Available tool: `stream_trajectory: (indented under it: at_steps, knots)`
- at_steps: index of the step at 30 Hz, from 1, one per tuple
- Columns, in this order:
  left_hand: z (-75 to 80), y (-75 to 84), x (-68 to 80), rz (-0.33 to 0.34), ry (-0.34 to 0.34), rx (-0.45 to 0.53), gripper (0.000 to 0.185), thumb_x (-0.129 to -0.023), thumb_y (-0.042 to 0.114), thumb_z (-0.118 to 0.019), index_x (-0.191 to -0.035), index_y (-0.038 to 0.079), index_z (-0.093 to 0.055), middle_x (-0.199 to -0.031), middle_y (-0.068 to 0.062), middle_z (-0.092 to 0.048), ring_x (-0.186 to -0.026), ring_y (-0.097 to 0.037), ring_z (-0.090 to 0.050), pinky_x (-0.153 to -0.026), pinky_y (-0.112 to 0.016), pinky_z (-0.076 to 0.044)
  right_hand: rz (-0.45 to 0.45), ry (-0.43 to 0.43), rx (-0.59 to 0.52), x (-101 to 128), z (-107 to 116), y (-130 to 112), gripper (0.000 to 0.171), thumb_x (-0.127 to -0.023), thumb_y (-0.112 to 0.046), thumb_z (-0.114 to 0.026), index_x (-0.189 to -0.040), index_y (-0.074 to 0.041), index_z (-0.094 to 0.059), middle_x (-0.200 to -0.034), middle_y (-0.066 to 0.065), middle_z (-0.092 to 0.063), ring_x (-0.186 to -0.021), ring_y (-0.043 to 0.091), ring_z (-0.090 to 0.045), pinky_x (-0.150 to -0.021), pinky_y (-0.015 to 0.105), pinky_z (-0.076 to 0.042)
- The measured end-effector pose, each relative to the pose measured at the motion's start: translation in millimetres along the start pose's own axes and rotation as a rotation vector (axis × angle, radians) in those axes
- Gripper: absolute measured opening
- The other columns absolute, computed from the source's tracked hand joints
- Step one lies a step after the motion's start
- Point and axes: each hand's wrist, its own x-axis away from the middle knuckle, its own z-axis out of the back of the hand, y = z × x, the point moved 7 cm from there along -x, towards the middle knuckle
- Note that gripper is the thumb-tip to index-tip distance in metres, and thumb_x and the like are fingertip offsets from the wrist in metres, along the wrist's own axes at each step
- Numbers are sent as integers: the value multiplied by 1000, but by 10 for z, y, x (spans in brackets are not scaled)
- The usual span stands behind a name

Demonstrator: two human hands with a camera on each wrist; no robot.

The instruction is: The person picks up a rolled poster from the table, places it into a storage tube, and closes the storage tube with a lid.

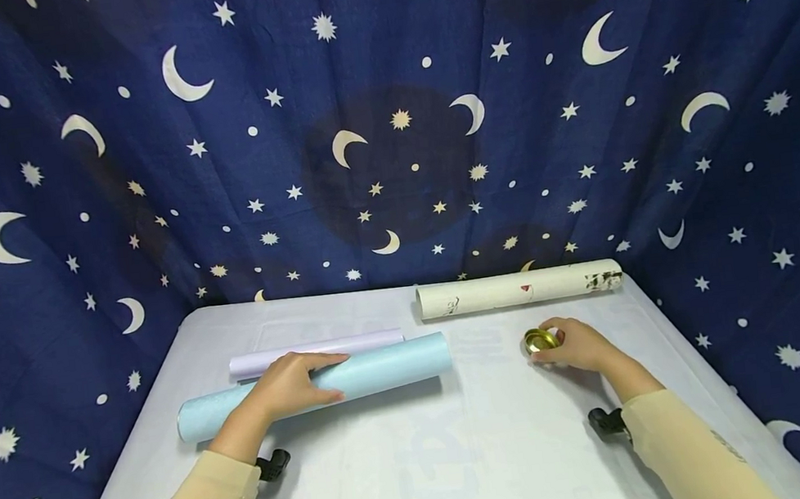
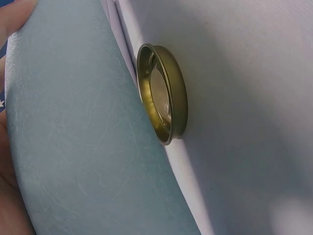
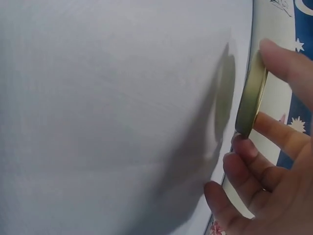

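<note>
My left hand (image 1: 295, 386) grips a long light-blue roll (image 1: 391, 366) from above, thumb on the near side. A shadow lies on the table below the roll. In the left wrist view, a shallow gold metal lid (image 2: 178, 93) stands on edge close by the blue roll; in the head view it is hidden. At the right, my right hand (image 1: 581, 344) pinches another round gold lid (image 1: 540, 340) between thumb and fingers. The right wrist view shows that lid (image 3: 252, 95) edge-on, with its shadow on the tabletop.
A lilac roll (image 1: 322, 346) lies just behind the blue one. Farther back on the right, a cream roll with printed pictures (image 1: 494, 294) lies along the table's far edge. The table (image 1: 526, 449) has a white cover, and dark blue star-patterned curtains (image 1: 393, 61) surround it.
</note>
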Motion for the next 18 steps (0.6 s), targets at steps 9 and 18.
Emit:
stream_trajectory:
  at_steps: [9, 18]
  knots:
    - [15, 15, -5, 0, -5, 3, 61, -74, 50, -85, -131, 39, -66, -127, 10, -67, -115, -14, -63, -96, -43, -51, 23, -10, -37, 64, 28, -76, 71, -83, -43, -81, -134, -1, -55, -93, 11, -58, -80, 23, -54, -65, 35, -44]
    - [32, 28, -21, -16, -2, 2, 62, -74, 49, -86, -131, 36, -67, -126, 8, -68, -114, -15, -64, -96, -43, -51, 81, 9, -28, 127, 141, -232, 71, -84, -42, -80, -135, 1, -54, -92, 10, -60, -78, 21, -56, -66, 35, -45]
